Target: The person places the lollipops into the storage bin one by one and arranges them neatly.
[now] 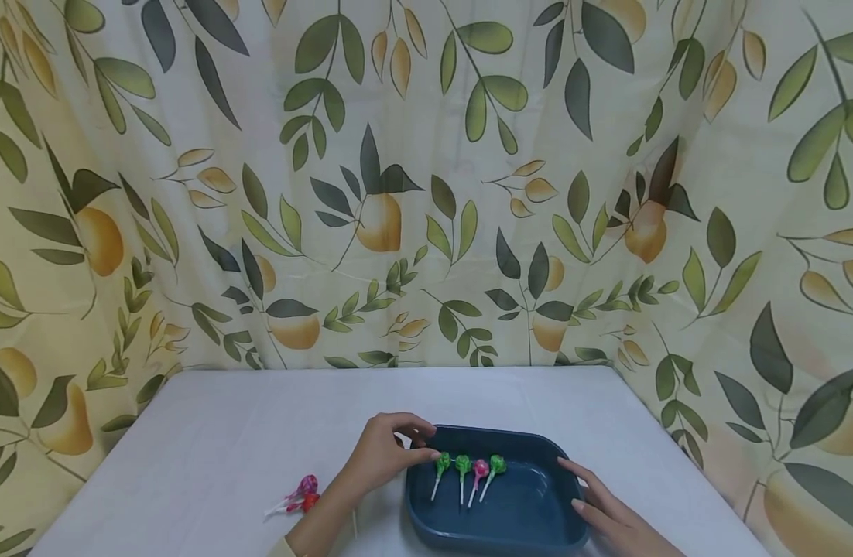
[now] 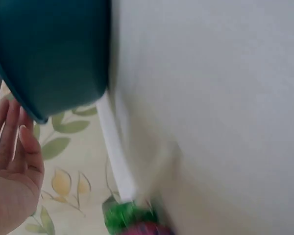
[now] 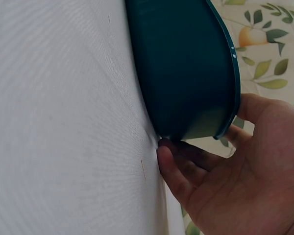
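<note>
A dark blue tray (image 1: 496,534) with raised sides holds a row of lollipops, three green and one pink (image 1: 480,468). My left hand (image 1: 381,456) reaches over the tray's left rim. Its thumb tip is right at the head of the leftmost green lollipop (image 1: 443,462), with the index finger apart from it at the back rim. At the right end, my right hand (image 1: 611,510) holds the tray, fingers at the rim and against the outer wall (image 3: 186,73). Left of the tray, a purple lollipop (image 1: 308,485) and a red lollipop (image 1: 308,503) lie together on the table.
A white cloth covers the table (image 1: 371,394). Behind it and along both sides hangs a curtain (image 1: 412,294) printed with leaves and fruit. A blurred green lollipop wrapper (image 2: 127,218) shows low in the left wrist view; in the head view my left forearm hides part of the table.
</note>
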Motion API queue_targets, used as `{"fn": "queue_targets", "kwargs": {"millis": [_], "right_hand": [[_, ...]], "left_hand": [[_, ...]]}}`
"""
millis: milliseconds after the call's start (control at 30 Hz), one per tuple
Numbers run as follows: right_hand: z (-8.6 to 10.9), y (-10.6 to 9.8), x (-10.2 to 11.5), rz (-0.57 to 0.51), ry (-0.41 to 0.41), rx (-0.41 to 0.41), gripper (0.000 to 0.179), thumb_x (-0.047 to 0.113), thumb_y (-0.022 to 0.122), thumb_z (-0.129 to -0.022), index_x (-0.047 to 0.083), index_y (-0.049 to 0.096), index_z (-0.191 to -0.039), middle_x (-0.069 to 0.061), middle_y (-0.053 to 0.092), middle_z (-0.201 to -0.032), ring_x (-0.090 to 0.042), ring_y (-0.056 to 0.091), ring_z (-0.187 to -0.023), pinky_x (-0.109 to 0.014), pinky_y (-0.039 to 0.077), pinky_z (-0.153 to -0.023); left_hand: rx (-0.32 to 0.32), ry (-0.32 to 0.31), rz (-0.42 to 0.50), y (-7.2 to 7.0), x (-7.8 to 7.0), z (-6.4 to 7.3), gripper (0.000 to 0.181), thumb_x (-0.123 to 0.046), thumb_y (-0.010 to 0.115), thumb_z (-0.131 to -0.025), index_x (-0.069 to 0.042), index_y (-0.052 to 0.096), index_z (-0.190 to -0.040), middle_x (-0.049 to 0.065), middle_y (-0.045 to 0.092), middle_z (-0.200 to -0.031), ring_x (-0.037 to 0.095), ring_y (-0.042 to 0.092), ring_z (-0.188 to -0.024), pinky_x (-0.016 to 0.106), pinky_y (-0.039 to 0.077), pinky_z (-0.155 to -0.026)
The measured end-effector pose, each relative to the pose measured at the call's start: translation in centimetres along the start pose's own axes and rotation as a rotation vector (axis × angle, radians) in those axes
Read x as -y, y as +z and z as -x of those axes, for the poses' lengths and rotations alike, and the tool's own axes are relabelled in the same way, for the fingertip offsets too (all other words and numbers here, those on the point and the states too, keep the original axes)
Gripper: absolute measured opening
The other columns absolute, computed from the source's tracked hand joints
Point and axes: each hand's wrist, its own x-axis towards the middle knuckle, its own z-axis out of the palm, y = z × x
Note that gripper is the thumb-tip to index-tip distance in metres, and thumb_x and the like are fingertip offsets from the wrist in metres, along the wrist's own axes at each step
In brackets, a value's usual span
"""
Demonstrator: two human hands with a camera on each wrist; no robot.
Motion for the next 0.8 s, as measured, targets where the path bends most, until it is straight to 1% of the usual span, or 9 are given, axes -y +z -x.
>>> {"fn": "queue_targets", "kwargs": {"millis": [100,200,333,400,467,600,700,800], "right_hand": [[-0.1,0.0,0.0,0.003,-0.002,-0.002,0.066,0.035,0.042,-0.113,0.005,0.014,-0.163,-0.039,0.006,-0.162,-0.066,0.020,-0.141,-0.074,0.033,-0.103],[-0.2,0.0,-0.1,0.006,-0.008,0.002,0.065,0.034,0.042,-0.113,0.004,0.013,-0.163,-0.039,0.006,-0.162,-0.066,0.021,-0.140,-0.075,0.032,-0.103],[-0.2,-0.1,-0.2,-0.004,0.004,0.003,0.066,0.036,0.043,-0.113,0.005,0.013,-0.163,-0.039,0.007,-0.162,-0.066,0.021,-0.141,-0.075,0.032,-0.103],[-0.1,-0.2,-0.2,-0.006,0.014,-0.004,0.067,0.038,0.043,-0.112,0.006,0.014,-0.164,-0.038,0.008,-0.162,-0.065,0.021,-0.141,-0.075,0.032,-0.103],[-0.1,-0.2,-0.3,-0.009,0.020,-0.005,0.067,0.039,0.044,-0.112,0.007,0.015,-0.164,-0.037,0.009,-0.163,-0.065,0.020,-0.142,-0.076,0.031,-0.103],[-0.1,-0.2,-0.3,-0.019,0.012,0.001,0.068,0.039,0.044,-0.112,0.007,0.014,-0.164,-0.038,0.007,-0.163,-0.065,0.018,-0.142,-0.076,0.029,-0.104],[-0.1,0.0,-0.2,-0.034,0.015,0.004,0.069,0.039,0.045,-0.112,0.007,0.014,-0.164,-0.038,0.006,-0.163,-0.066,0.016,-0.142,-0.076,0.029,-0.104],[-0.2,0.0,-0.2,-0.041,0.028,-0.004,0.070,0.040,0.045,-0.111,0.007,0.014,-0.164,-0.039,0.006,-0.163,-0.066,0.016,-0.141,-0.076,0.030,-0.104]], "left_hand": [[-0.028,-0.016,-0.022,-0.8,0.5,0.4,0.028,-0.021,0.091,-0.082,-0.016,0.080,-0.106,-0.006,0.075,-0.099,0.010,0.067,-0.086,0.033,0.053,-0.078],[-0.055,-0.029,-0.042,-1.8,0.9,0.9,0.028,-0.023,0.092,-0.081,-0.019,0.079,-0.105,-0.007,0.074,-0.098,0.011,0.067,-0.087,0.033,0.053,-0.077],[-0.071,-0.047,-0.063,-3.1,1.5,1.6,0.027,-0.025,0.092,-0.080,-0.021,0.079,-0.104,-0.010,0.073,-0.096,0.013,0.068,-0.087,0.034,0.052,-0.077],[-0.072,-0.069,-0.064,-3.6,1.7,1.7,0.027,-0.025,0.092,-0.080,-0.022,0.078,-0.103,-0.011,0.072,-0.097,0.013,0.067,-0.088,0.035,0.052,-0.079],[-0.071,-0.100,-0.058,-4.1,2.1,1.9,0.026,-0.025,0.092,-0.080,-0.022,0.078,-0.103,-0.010,0.072,-0.097,0.014,0.067,-0.089,0.037,0.052,-0.081],[-0.065,-0.150,-0.063,-5.0,2.7,2.5,0.026,-0.024,0.091,-0.080,-0.022,0.078,-0.103,-0.003,0.073,-0.100,0.015,0.065,-0.089,0.039,0.051,-0.081],[-0.062,-0.151,-0.088,-5.7,3.3,2.9,0.026,-0.024,0.091,-0.081,-0.020,0.078,-0.103,0.002,0.074,-0.100,0.016,0.064,-0.086,0.038,0.051,-0.077],[-0.058,-0.142,-0.099,-6.5,3.9,3.3,0.026,-0.023,0.091,-0.081,-0.016,0.079,-0.103,0.003,0.074,-0.099,0.016,0.065,-0.085,0.038,0.052,-0.076]]}}
